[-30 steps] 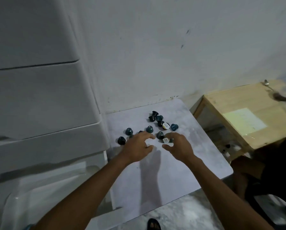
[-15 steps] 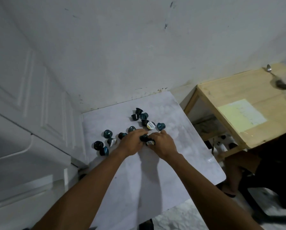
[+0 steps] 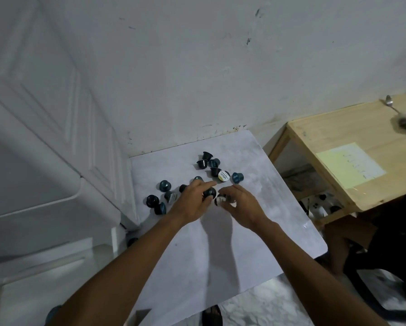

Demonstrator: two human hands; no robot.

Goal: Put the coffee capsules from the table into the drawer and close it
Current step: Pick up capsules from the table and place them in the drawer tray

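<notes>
Roughly a dozen coffee capsules (image 3: 211,171) lie scattered on the far half of the pale counter (image 3: 221,255), and both hands sit in the middle of the scatter. Taking the yellow-lidded capsule (image 3: 223,176) as the marker: the left hand (image 3: 191,203) is just nearer than it, fingers curled over a dark capsule (image 3: 209,192) that it touches, though I cannot tell whether the grip has closed. The right hand (image 3: 241,208) is nearer and slightly right of that marker, fingers pinching a white-faced capsule (image 3: 220,199). A loose group of teal capsules (image 3: 160,197) lies well to the marker's left, near the counter's left edge.

The risk, as I judge it, is rolling. These are small, round and light, and a hurried sweep could knock some off the left edge into the gap beside the white cabinet (image 3: 56,161); one dark round object (image 3: 132,241) already seems to lie down there. Overfilled hands could also drop capsules on the way to the drawer (image 3: 44,267), which seems to be the pale box low on the left.

The counter is smooth, mottled grey, set against a scuffed white wall (image 3: 197,67). Right of the marker stands a wooden table (image 3: 352,128) bearing a paper sheet (image 3: 350,163) and a spoon (image 3: 391,104).
</notes>
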